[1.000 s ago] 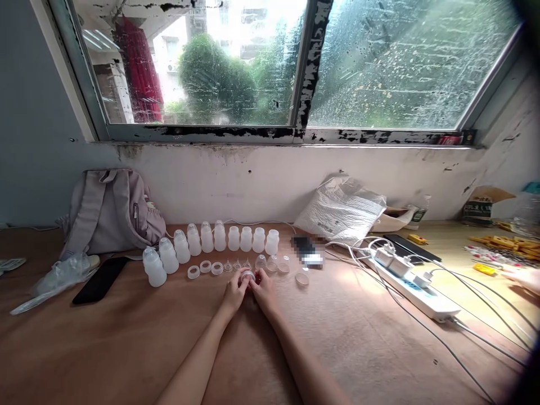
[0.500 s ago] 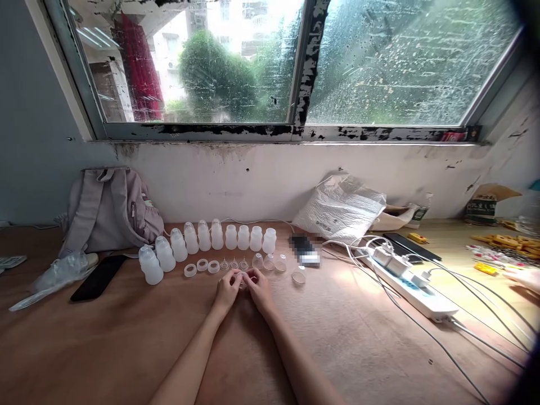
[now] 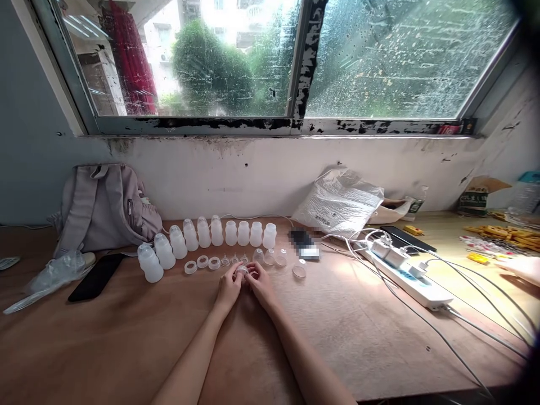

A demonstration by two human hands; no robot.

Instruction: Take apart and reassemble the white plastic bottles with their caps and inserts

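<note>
My left hand (image 3: 229,286) and my right hand (image 3: 259,281) meet over the table, fingers closed around a small whitish bottle collar ring (image 3: 242,270). Fingers hide part of it, and whether a teat sits in it I cannot tell. Just beyond the hands lie three white collar rings (image 3: 202,261) and three clear silicone teats (image 3: 225,261). Clear domed caps (image 3: 280,258) stand to their right, with another cap (image 3: 299,270) farther right. Behind them, several frosted baby bottles (image 3: 203,233) form a curved row; those on the left have capped tops, those on the right are open-necked.
A backpack (image 3: 101,208), a clear plastic bag (image 3: 61,273) and a black phone (image 3: 97,278) lie left. On the right are a silver bubble bag (image 3: 340,202), a white power strip (image 3: 407,278) with chargers and trailing cables, and yellow parts (image 3: 506,233). A window (image 3: 194,67) is ahead.
My hands have tilted and drawn slightly apart, so the ring between the fingers shows more. The camera view has shifted a little. Bottles and loose parts stay in place.
</note>
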